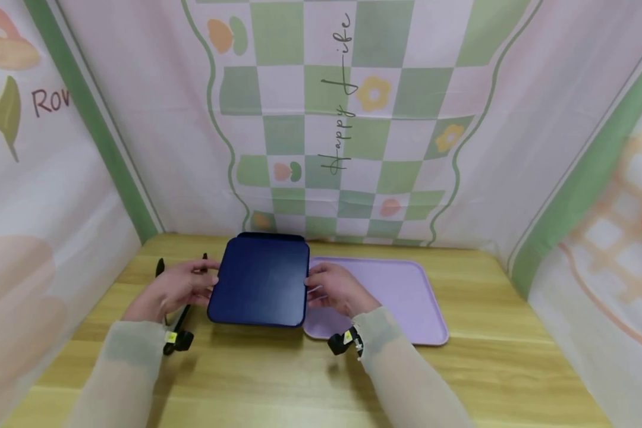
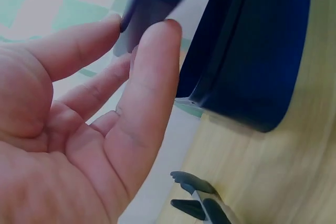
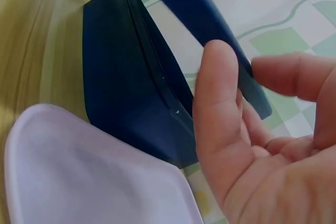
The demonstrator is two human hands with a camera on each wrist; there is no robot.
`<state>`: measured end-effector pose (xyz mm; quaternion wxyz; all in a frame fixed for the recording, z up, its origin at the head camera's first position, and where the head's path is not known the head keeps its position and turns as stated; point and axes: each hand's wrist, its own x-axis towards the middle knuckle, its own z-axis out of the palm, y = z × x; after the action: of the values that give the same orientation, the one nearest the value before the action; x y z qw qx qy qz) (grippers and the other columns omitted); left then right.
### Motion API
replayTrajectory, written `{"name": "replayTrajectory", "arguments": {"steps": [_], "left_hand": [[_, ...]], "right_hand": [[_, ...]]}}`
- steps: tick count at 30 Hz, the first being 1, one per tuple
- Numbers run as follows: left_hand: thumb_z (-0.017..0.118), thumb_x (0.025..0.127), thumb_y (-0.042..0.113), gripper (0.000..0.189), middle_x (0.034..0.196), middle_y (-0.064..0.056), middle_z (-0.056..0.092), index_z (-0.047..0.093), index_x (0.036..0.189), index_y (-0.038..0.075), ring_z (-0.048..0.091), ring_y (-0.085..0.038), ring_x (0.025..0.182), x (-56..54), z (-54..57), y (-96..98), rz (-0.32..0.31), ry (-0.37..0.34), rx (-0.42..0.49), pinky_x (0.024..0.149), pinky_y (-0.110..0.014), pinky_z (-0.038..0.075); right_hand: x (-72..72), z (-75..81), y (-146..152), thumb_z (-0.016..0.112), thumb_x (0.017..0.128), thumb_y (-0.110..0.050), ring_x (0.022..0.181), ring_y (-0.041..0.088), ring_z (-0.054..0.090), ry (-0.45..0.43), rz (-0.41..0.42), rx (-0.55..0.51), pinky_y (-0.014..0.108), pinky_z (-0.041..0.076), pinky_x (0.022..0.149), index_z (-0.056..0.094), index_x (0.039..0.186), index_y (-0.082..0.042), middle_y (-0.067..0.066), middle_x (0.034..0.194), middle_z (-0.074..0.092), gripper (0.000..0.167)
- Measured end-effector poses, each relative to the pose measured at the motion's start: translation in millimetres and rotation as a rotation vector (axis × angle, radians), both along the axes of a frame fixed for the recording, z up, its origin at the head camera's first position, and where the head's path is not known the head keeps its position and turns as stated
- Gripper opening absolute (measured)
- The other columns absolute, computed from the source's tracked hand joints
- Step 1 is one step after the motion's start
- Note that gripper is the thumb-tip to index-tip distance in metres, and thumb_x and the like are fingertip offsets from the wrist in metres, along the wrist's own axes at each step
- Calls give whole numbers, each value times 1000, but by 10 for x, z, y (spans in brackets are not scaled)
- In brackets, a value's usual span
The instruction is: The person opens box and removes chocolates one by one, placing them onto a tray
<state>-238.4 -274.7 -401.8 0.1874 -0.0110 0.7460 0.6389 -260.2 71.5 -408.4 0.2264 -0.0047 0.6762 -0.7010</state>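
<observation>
Both hands hold a flat, dark blue lid [image 1: 262, 282] by its opposite sides. My left hand [image 1: 184, 285] pinches the left edge between thumb and fingers. On the right edge my right hand [image 1: 338, 288] does the same. In both wrist views the lid [image 3: 197, 9] is raised and apart from a dark blue box [image 3: 118, 61] below it, whose rim shows. The box [image 2: 252, 61] stands on the wooden table; its inside is hidden. From above, the lid covers most of the box.
To the right of the box lies a light purple tray [image 1: 401, 297], partly under my right hand. Black-tipped tongs [image 2: 205, 203] lie on the table to the left, partly behind my left hand in the head view. A patterned curtain [image 1: 331, 137] hangs behind the table [image 1: 278, 380].
</observation>
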Motion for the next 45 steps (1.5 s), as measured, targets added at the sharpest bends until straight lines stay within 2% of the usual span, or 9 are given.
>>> {"name": "replayTrajectory", "arguments": {"steps": [5, 14, 19, 27, 32, 38, 45], "left_hand": [[61, 99, 10, 59, 108, -17, 62, 34, 151, -2, 66, -30, 86, 81, 10, -8, -15, 6, -12, 74, -44, 56], [62, 98, 8, 58, 107, -17, 58, 36, 148, -5, 63, -27, 82, 242, -5, 2, -24, 25, -57, 72, -42, 57], [63, 95, 7, 56, 103, -17, 57, 38, 143, -8, 61, -28, 80, 417, -21, -13, -58, 24, -59, 71, -44, 57], [65, 94, 4, 51, 94, -17, 57, 39, 135, -12, 61, -29, 78, 772, -58, -67, -111, 13, -56, 68, -47, 57], [65, 94, 3, 46, 91, -17, 57, 41, 130, -14, 61, -29, 76, 911, -96, -110, -159, 15, -40, 65, -45, 58], [65, 92, 2, 41, 90, -17, 58, 46, 125, -12, 63, -29, 74, 990, -199, -135, -150, 5, -87, 64, -46, 58], [65, 91, 1, 36, 87, -16, 59, 51, 122, -10, 63, -28, 69, 1023, -321, -109, -144, -10, -152, 62, -45, 58]], "right_hand": [[19, -15, 12, 61, 88, 3, 65, 27, 64, 3, 47, -40, 38, 57, 60, 49, 126, 4, 13, 84, 60, 39], [125, -86, -3, 60, 88, 4, 65, 26, 64, 35, 97, -30, 40, 58, 62, 49, 117, 5, 14, 83, 58, 31], [294, -132, -5, 61, 88, 4, 65, 27, 64, 51, 134, 30, 39, 58, 60, 47, 115, 6, 17, 84, 59, 30], [670, -125, -53, 62, 86, 6, 64, 26, 65, 72, 215, 102, 44, 59, 63, 48, 110, 6, 19, 81, 62, 27], [789, -146, -78, 62, 87, 6, 63, 26, 66, 75, 254, 136, 42, 59, 64, 49, 109, 6, 20, 81, 63, 26], [863, -238, -143, 62, 87, 6, 63, 29, 67, 95, 270, 181, 42, 59, 62, 51, 104, 6, 19, 81, 61, 21], [957, -324, -196, 62, 86, 9, 63, 32, 68, 119, 277, 301, 40, 58, 61, 56, 101, 7, 15, 77, 64, 16]]}}
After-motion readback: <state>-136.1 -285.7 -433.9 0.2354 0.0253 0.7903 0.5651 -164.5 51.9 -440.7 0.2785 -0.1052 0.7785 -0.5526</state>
